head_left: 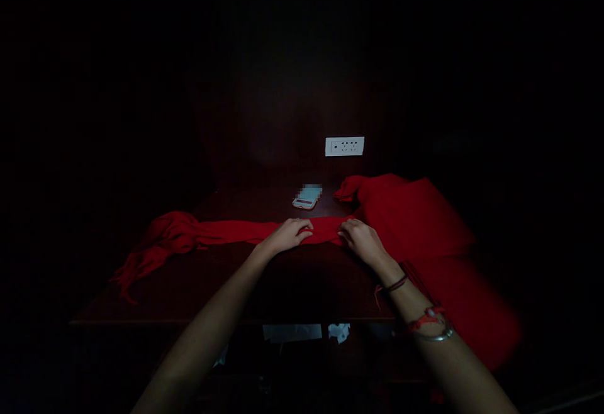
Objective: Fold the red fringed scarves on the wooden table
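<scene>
A long red scarf (pixel 236 231) with a fringed end lies across the dark table, bunched into a narrow band in the middle. My left hand (pixel 287 235) rests on this band, its fingers and thumb curled around the fabric. A short way to the right, my right hand (pixel 363 241) has its bent fingers on the same band, where the cloth widens. Between the two hands a short stretch of red fabric shows. The fingertips are partly hidden in the dim light.
Wide red cloth (pixel 410 219) spreads to the right and hangs over the table's front edge. A phone (pixel 306 197) lies behind the scarf. A white socket plate (pixel 345 146) is on the back panel. Pale papers (pixel 292 332) show below the dark tabletop (pixel 189 294).
</scene>
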{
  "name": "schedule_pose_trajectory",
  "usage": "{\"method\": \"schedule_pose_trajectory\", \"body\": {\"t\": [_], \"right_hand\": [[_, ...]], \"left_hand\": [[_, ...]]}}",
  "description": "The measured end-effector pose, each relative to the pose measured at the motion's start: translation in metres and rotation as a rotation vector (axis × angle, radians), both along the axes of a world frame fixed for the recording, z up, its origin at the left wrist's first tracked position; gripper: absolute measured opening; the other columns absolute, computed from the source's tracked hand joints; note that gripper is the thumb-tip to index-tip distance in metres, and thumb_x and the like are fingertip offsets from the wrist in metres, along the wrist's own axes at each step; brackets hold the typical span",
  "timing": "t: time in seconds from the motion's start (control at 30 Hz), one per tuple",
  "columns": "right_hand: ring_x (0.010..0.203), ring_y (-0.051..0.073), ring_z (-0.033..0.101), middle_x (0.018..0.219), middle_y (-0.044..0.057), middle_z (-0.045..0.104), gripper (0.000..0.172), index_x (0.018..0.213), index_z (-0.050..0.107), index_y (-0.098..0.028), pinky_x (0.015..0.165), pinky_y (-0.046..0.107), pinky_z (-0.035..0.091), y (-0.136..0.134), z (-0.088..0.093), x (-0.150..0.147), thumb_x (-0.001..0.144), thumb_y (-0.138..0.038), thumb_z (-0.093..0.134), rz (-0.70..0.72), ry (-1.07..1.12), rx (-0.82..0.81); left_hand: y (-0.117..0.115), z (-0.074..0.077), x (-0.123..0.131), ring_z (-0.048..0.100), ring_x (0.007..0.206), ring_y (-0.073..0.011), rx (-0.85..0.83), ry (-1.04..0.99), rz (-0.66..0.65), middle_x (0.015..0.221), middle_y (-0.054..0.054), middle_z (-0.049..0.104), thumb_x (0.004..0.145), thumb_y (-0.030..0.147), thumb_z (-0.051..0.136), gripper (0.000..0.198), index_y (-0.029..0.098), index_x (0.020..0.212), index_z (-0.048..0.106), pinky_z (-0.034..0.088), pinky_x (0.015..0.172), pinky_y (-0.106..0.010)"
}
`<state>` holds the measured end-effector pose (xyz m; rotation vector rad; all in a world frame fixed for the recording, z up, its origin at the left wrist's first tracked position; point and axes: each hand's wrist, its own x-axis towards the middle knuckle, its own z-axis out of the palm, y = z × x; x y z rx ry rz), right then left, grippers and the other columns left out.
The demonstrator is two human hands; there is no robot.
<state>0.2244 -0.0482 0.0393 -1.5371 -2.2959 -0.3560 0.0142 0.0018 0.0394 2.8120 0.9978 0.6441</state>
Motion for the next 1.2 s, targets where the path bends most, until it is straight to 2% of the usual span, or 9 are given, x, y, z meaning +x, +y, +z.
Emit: {"method": "schedule_pose_trajectory", "body": {"t": [0.17,0.27,0.4,0.5,0.6,0.67,0.8,1.0,1.2], "right_hand": [[0.073,0.012,0.051,0.081,0.005,0.057,0.019,0.081,0.053,-0.017,0.062,0.02,0.033,0.0,0.0,0.0,0.083,-0.023,0.035,-0.005,-0.01,-0.054],[0.074,0.012,0.052,0.082,0.005,0.058,0.018,0.082,0.053,-0.017,0.063,0.02,0.033,-0.002,0.001,-0.001,0.083,-0.024,0.036,0.003,-0.005,-0.064],[0.072,0.012,0.052,0.081,0.005,0.058,0.018,0.081,0.053,-0.017,0.062,0.02,0.033,-0.003,0.002,-0.002,0.082,-0.024,0.036,-0.008,-0.007,-0.057],[0.072,0.012,0.052,0.079,0.004,0.058,0.017,0.08,0.053,-0.018,0.061,0.02,0.033,-0.003,0.003,-0.002,0.082,-0.024,0.037,0.007,-0.009,-0.045],[0.072,0.012,0.052,0.08,0.004,0.058,0.018,0.081,0.053,-0.018,0.061,0.02,0.033,-0.002,0.003,-0.002,0.083,-0.024,0.036,0.017,-0.006,-0.031],[0.073,0.012,0.052,0.082,0.004,0.058,0.019,0.082,0.052,-0.018,0.062,0.02,0.033,-0.002,0.002,-0.002,0.083,-0.025,0.034,0.009,-0.004,-0.018],[0.072,0.013,0.051,0.081,0.004,0.057,0.021,0.081,0.052,-0.018,0.062,0.021,0.033,-0.003,0.002,-0.001,0.084,-0.025,0.033,-0.013,-0.011,0.009],[0.076,0.015,0.049,0.08,0.005,0.057,0.023,0.077,0.053,-0.017,0.068,0.023,0.033,-0.003,0.004,-0.002,0.084,-0.025,0.033,-0.002,-0.057,0.054],[0.077,0.016,0.049,0.081,0.007,0.057,0.022,0.078,0.053,-0.015,0.071,0.024,0.032,-0.003,0.004,-0.002,0.083,-0.02,0.033,-0.047,-0.1,0.069]], "left_hand": [[-0.012,-0.001,0.002,0.048,0.065,-0.0108,-0.035,-0.041,-0.023,0.071,0.001,0.052,0.076,0.032,0.047,0.016,0.016,0.074,0.05,0.037,0.061,-0.02],[-0.014,-0.001,0.003,0.046,0.062,-0.01,-0.062,-0.063,-0.017,0.067,0.002,0.05,0.075,0.028,0.049,0.012,0.016,0.072,0.048,0.037,0.059,-0.02],[-0.013,-0.003,0.004,0.047,0.068,-0.0103,-0.071,-0.114,-0.029,0.072,0.001,0.051,0.073,0.019,0.051,0.004,0.017,0.075,0.048,0.038,0.064,-0.021],[-0.012,-0.004,0.005,0.048,0.066,-0.0102,-0.08,-0.124,-0.001,0.071,0.002,0.053,0.073,0.025,0.052,0.009,0.017,0.076,0.05,0.038,0.062,-0.02],[-0.011,-0.005,0.004,0.048,0.063,-0.0108,-0.031,-0.077,0.028,0.066,0.002,0.052,0.077,0.035,0.047,0.02,0.016,0.07,0.051,0.037,0.061,-0.021],[-0.012,-0.004,0.003,0.048,0.066,-0.0116,-0.004,-0.052,0.019,0.068,0.001,0.053,0.08,0.035,0.042,0.023,0.016,0.07,0.051,0.037,0.063,-0.021],[-0.014,0.002,0.0,0.049,0.078,-0.0126,0.037,-0.031,-0.036,0.081,-0.002,0.054,0.081,0.028,0.042,0.015,0.016,0.08,0.052,0.037,0.072,-0.021],[-0.02,0.012,-0.007,0.049,0.073,-0.013,0.038,0.049,-0.056,0.076,-0.001,0.054,0.081,0.031,0.04,0.019,0.017,0.079,0.052,0.037,0.07,-0.022],[-0.019,0.01,-0.008,0.048,0.08,-0.0142,0.098,0.002,-0.028,0.084,-0.002,0.052,0.081,0.025,0.04,0.014,0.017,0.083,0.051,0.036,0.074,-0.023]]}}
